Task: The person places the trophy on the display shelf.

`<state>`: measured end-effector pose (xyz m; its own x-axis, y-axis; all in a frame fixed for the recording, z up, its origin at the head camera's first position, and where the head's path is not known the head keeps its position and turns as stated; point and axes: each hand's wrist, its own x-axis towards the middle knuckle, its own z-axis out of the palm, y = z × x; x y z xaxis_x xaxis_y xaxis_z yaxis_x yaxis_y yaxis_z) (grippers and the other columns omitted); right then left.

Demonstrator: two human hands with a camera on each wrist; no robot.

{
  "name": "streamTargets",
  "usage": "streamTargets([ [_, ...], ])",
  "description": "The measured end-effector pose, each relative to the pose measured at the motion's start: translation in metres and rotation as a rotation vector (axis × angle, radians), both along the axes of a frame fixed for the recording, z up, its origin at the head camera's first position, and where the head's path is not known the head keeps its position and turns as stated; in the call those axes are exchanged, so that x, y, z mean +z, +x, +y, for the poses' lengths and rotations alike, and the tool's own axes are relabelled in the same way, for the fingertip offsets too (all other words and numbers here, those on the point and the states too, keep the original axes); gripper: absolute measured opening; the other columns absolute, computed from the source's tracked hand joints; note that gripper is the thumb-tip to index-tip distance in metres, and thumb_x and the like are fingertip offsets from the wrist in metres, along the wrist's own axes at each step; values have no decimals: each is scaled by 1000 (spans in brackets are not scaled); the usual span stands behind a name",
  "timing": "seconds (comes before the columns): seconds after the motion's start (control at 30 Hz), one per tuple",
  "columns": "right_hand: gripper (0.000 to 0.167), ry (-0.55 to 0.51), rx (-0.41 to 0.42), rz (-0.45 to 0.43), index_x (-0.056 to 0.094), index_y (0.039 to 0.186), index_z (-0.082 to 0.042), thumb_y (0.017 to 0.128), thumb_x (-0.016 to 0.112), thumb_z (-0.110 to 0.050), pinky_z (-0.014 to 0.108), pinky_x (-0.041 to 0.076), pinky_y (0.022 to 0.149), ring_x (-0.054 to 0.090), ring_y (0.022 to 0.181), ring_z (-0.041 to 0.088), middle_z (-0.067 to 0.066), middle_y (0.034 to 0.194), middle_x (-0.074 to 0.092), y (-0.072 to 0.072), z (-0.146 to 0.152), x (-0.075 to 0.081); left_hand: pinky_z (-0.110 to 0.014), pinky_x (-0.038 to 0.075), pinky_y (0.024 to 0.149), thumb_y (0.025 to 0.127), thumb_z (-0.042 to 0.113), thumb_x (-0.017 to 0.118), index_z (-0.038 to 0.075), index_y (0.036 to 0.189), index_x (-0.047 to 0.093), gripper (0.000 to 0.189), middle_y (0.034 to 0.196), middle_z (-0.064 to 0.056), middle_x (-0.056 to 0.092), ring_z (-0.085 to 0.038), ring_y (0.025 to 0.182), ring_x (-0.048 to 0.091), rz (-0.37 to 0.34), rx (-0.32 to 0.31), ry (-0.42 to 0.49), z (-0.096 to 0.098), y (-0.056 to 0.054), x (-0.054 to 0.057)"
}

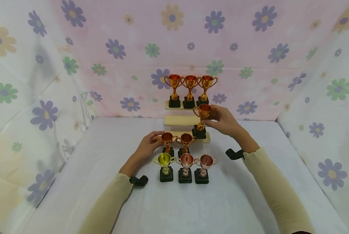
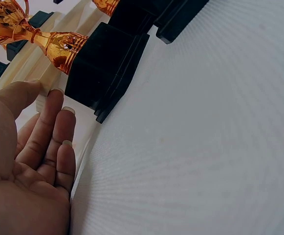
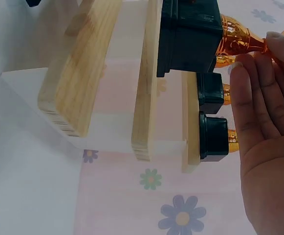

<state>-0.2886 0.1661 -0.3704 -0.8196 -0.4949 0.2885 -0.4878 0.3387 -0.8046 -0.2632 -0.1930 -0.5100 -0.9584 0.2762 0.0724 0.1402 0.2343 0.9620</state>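
Note:
My right hand [image 1: 224, 121] pinches the stem of an orange-gold trophy cup [image 1: 204, 112] at the right end of a wooden stepped stand [image 1: 180, 121]. Its black base [image 3: 190, 36] is close against the middle board [image 3: 145, 112]; whether it bears on it I cannot tell. At the stand's left end, my left hand [image 1: 149, 143] pinches a board end [image 2: 49, 77] between thumb and fingers [image 2: 41, 129]. Two more orange-gold cups, the left one [image 1: 167, 138] and the right one [image 1: 186, 139], stand before the stand. The left cup's base [image 2: 105, 66] is beside my fingertips.
Three orange-gold cups [image 1: 189, 81] stand side by side on the top board. Nearest me on the white tablecloth [image 1: 174, 208] are a yellow-gold cup [image 1: 164, 160] and two rose-gold cups [image 1: 187, 160]. A flowered cloth backdrop [image 1: 189, 55] rises behind and at both sides.

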Motion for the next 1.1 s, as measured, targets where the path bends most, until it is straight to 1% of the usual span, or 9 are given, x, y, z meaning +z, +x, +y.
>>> streamTargets([
  [0.13, 41, 13, 1, -6, 63, 135, 0, 98, 77, -10, 41, 57, 100, 72, 113, 32, 17, 122, 73, -6, -7, 5, -28, 55, 96, 107, 11, 63, 9, 151, 55, 44, 130, -15, 74, -21, 112, 71, 4, 1, -7, -1, 0, 1],
  [0.27, 42, 16, -2, -10, 62, 136, -1, 98, 77, -11, 40, 57, 101, 72, 114, 31, 17, 123, 73, -12, -15, 7, -28, 55, 95, 107, 10, 63, 8, 151, 54, 45, 130, -16, 73, -21, 112, 71, 1, 1, -5, -1, -1, 1],
  [0.57, 46, 16, -30, -23, 62, 139, -4, 98, 78, -18, 44, 56, 101, 72, 112, 28, 14, 123, 73, -21, -36, 13, -30, 55, 96, 107, 9, 63, 9, 151, 55, 45, 130, -15, 74, -24, 114, 71, -2, 4, -10, -1, -2, 0],
  [0.73, 42, -2, -24, -19, 64, 134, -1, 97, 79, -15, 44, 57, 100, 73, 109, 30, 16, 121, 73, -27, -50, 16, -34, 55, 97, 107, 10, 64, 9, 151, 56, 44, 130, -15, 74, -23, 111, 71, 1, 9, -8, -1, -2, -1],
  [0.87, 42, 11, -8, 3, 64, 133, 0, 97, 80, -12, 43, 57, 100, 73, 108, 31, 17, 120, 73, -32, -60, 16, -39, 55, 99, 107, 11, 64, 9, 151, 55, 44, 130, -15, 74, -22, 111, 71, -6, 9, -2, -1, -2, -3],
  [0.97, 42, 34, -21, 12, 64, 134, -1, 97, 80, -13, 43, 57, 100, 73, 108, 30, 16, 120, 74, -33, -66, 18, -43, 54, 102, 107, 11, 64, 9, 151, 56, 45, 130, -15, 74, -23, 111, 71, -10, 8, 4, 0, -1, -2],
  [1.1, 40, 43, -43, 7, 65, 132, -3, 97, 80, -14, 42, 58, 97, 73, 107, 29, 15, 119, 74, -33, -72, 22, -42, 55, 101, 107, 11, 64, 10, 151, 56, 44, 130, -14, 74, -24, 111, 71, -4, 11, -9, 0, -1, -1],
])
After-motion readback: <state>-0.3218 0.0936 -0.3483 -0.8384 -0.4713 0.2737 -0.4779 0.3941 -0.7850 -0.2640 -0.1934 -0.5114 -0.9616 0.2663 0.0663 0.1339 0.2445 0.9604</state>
